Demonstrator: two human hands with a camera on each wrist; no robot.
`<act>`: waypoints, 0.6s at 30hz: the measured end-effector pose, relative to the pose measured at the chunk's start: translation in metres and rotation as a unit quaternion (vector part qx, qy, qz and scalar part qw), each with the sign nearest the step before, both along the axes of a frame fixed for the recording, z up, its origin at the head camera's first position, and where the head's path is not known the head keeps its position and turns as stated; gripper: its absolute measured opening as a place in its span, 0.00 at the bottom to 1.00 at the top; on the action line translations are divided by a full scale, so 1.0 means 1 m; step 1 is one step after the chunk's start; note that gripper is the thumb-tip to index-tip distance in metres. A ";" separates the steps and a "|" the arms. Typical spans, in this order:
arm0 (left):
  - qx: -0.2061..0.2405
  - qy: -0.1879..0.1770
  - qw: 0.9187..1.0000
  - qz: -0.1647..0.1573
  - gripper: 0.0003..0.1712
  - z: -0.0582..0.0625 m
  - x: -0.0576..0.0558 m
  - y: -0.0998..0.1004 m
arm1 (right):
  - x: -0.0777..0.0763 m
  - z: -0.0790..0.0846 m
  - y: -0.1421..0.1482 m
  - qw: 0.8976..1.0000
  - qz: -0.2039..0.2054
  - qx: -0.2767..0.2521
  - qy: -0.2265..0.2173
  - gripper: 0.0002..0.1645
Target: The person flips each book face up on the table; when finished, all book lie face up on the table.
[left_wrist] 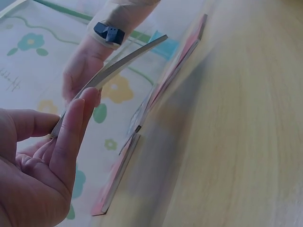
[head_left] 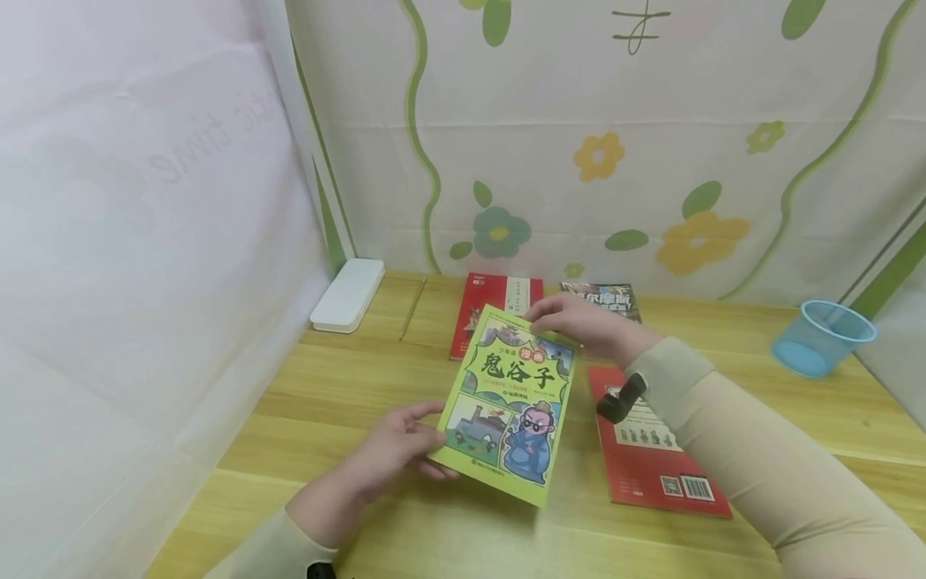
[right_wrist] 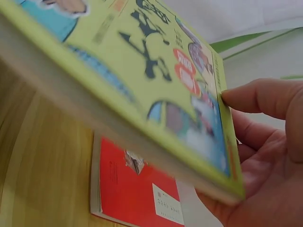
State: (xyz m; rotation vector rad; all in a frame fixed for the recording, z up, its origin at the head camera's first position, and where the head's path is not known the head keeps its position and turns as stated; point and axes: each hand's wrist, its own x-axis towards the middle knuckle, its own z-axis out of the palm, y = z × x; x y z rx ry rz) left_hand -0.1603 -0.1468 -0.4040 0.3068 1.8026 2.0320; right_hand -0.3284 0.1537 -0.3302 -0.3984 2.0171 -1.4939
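A yellow-green comic book (head_left: 506, 394) with a cartoon figure in blue on its cover is held up over the table, tilted. At its lower left edge my left hand (head_left: 394, 442) pinches it, thumb on the cover and fingers beneath. My right hand (head_left: 582, 322) grips the top right corner; in the right wrist view the thumb of that hand (right_wrist: 265, 127) presses the cover's edge. The left wrist view shows the book (left_wrist: 111, 68) edge-on and slightly bowed between both hands. Behind it lies a red book (head_left: 499, 289), partly covered from sight.
Another red book (head_left: 673, 474) lies back cover up at the right. A dark-covered book (head_left: 615, 297) is partly hidden behind my right hand. At the far left stand a white case (head_left: 350, 295) and a thin pencil-like stick (head_left: 413, 308). A blue cup (head_left: 822, 338) stands far right.
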 end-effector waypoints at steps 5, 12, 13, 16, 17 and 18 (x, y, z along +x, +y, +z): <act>0.004 0.008 1.000 0.007 0.31 0.000 -0.001 -0.005 | -0.003 -0.003 0.013 0.999 0.002 0.017 0.035 0.14; 0.009 0.009 1.000 0.025 0.30 -0.001 -0.002 -0.008 | -0.003 -0.003 0.025 0.998 0.001 0.015 0.058 0.14; 0.009 0.008 1.000 0.028 0.30 0.000 -0.002 -0.008 | -0.003 -0.002 0.026 0.998 0.000 0.013 0.061 0.13; 0.009 0.003 0.999 0.034 0.30 0.000 -0.001 -0.008 | -0.002 -0.002 0.029 0.998 -0.005 0.003 0.061 0.13; 0.010 0.002 0.999 0.034 0.30 0.000 -0.001 -0.008 | -0.002 -0.001 0.030 0.998 -0.008 0.001 0.060 0.14; 0.009 0.002 0.999 0.034 0.30 0.000 -0.001 -0.009 | -0.002 -0.001 0.030 0.998 -0.010 0.000 0.061 0.14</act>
